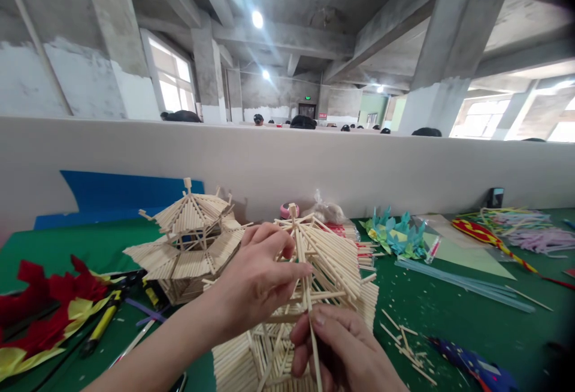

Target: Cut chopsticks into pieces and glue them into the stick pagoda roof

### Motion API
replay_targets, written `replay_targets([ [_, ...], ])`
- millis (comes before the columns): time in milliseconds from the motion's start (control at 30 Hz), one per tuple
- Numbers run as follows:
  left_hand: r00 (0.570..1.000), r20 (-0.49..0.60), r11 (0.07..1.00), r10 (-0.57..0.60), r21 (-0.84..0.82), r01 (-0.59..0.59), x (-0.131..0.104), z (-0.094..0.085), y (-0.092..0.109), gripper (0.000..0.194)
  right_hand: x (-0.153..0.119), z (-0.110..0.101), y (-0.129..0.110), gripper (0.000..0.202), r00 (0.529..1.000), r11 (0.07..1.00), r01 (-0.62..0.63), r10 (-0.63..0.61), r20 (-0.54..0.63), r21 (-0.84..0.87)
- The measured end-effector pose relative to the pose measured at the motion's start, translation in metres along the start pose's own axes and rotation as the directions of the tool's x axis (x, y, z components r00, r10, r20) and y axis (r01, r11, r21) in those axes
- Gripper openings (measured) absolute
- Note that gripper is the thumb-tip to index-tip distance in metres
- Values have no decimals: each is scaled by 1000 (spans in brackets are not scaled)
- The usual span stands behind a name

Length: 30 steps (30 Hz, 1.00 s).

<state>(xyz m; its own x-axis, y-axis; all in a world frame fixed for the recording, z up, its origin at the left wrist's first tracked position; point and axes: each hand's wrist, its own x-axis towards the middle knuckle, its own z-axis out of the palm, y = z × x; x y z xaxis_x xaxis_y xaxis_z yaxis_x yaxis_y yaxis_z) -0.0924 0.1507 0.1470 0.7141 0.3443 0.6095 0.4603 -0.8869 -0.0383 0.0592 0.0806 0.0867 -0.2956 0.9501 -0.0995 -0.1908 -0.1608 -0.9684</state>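
Observation:
A pagoda model of thin wooden sticks (366,302) stands in front of me, its upper roof partly covered with sticks. My left hand (265,266) rests over the roof's left side, its thumb and fingers bent at a long stick. Below it, my right hand (336,344) pinches the lower part of a long pale stick (316,359) that slopes up toward the roof's peak. The left fingertips partly hide the roof frame, so their exact hold is unclear. A second stick pagoda (193,242) stands at the left.
Red and yellow paper pieces (58,296) and a yellow-handled tool (102,323) lie left. Right are teal paper flowers (398,233), blue strips (467,284), stick scraps (413,356) and a blue glue gun (474,365). A white partition (269,164) stands behind, with heads beyond.

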Motion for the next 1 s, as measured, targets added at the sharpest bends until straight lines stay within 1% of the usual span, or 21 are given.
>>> replay_targets([
  [133, 1000, 18, 1000, -18, -4, 18, 0, 0, 1, 29, 1, -1, -3, 40, 1000, 1000, 10, -9, 18, -23],
  [233, 1000, -7, 1000, -15, -19, 15, -1, 1, 0, 30, 1, 0, -5, 39, 999, 1000, 22, -21, 34, -22],
  [367, 1000, -17, 1000, -10, -30, 10, -3, 1, 0, 30, 1, 1, -5, 38, 1000, 1000, 27, -26, 17, -15],
  [500, 1000, -4, 1000, -17, -13, 17, -2, 0, 1, 30, 0, 2, -3, 37, 999, 999, 38, -38, -5, -8],
  [700, 1000, -1, 1000, -7, -1, 7, -1, 0, 1, 30, 1, 5, -1, 38, 998, 998, 60, -60, -6, 9],
  [800, 1000, 0, 999, -22, -35, 22, -3, -3, 3, 32, 0, 6, -2, 36, 999, 999, 48, -47, -14, 16],
  [867, 998, -42, 997, -40, -71, 37, -4, -8, 6, 35, -2, 6, -3, 36, 999, 999, 35, -34, -10, 19],
  [933, 990, -128, 994, -53, -100, 41, -6, -14, 13, 37, -5, 6, -3, 36, 999, 999, 34, -34, -4, 15],
  [1000, 972, -223, 991, -78, -121, 52, -10, -21, 26, 39, -12, 6, -1, 37, 997, 997, 73, -73, -8, -8],
])
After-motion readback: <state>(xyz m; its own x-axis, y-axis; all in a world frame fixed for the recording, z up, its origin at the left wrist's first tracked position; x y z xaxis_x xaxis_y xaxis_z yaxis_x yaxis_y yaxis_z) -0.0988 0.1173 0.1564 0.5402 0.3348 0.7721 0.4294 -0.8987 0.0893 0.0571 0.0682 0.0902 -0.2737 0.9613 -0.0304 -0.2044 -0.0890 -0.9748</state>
